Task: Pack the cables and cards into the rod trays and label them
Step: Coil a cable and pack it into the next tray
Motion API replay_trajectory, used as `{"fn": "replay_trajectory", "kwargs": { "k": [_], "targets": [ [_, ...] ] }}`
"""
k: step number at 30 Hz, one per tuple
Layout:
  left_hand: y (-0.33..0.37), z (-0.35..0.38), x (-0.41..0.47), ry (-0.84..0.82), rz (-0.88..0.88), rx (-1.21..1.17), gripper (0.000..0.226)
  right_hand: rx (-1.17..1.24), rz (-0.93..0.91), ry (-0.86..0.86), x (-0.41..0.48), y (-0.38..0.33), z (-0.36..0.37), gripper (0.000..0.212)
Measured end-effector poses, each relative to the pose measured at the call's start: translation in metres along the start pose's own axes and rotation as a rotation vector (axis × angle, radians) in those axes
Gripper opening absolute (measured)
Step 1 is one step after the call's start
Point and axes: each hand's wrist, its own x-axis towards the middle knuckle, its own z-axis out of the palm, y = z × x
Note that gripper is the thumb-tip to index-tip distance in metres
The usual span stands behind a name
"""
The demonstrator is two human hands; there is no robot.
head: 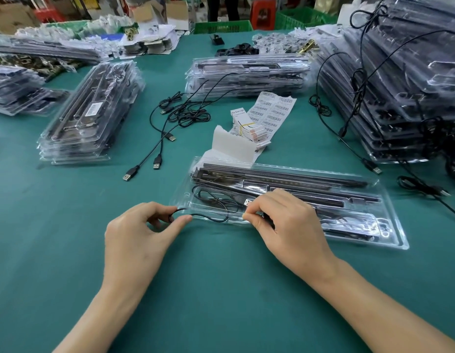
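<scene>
Two grips, left hand (142, 233) and right hand (285, 225), pinch the cable (211, 220) at the tray (397, 235).

The green table (68, 238) carries an open clear tray (389, 233) near its front edge. Behind that lie a banded card bundle (249, 128), a barcode label sheet (275, 110) and loose black cables (180, 115). Filled trays are piled in a left stack (91, 113), a far stack (246, 72) and a tall right-edge stack (404, 98).
</scene>
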Motion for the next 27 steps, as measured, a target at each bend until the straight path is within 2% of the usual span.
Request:
{"fn": "replay_trajectory", "kwargs": {
  "k": [4, 9, 13, 18, 22, 27],
  "targets": [
    [-0.003, 0.010, 0.004, 0.011, -0.079, -0.039, 0.023, -0.009, -0.005, 0.000, 0.000, 0.001, 0.000, 0.014],
    [-0.002, 0.010, 0.011, -0.029, -0.203, -0.179, 0.018, 0.006, -0.001, 0.002, 0.000, 0.001, 0.000, 0.013],
    [0.002, 0.016, 0.008, -0.008, -0.188, -0.140, 0.011, 0.005, -0.006, -0.003, -0.001, 0.001, 0.000, 0.013],
    [0.008, 0.021, 0.005, 0.059, -0.238, -0.129, 0.018, 0.003, 0.000, -0.011, 0.000, 0.001, 0.000, 0.014],
    [0.014, 0.020, 0.006, 0.058, -0.240, -0.060, 0.023, 0.011, 0.014, -0.007, 0.000, 0.000, 0.000, 0.014],
    [0.013, 0.014, -0.005, 0.022, -0.174, -0.075, 0.015, 0.022, 0.022, -0.005, 0.000, 0.001, 0.000, 0.014]
  ]
}}
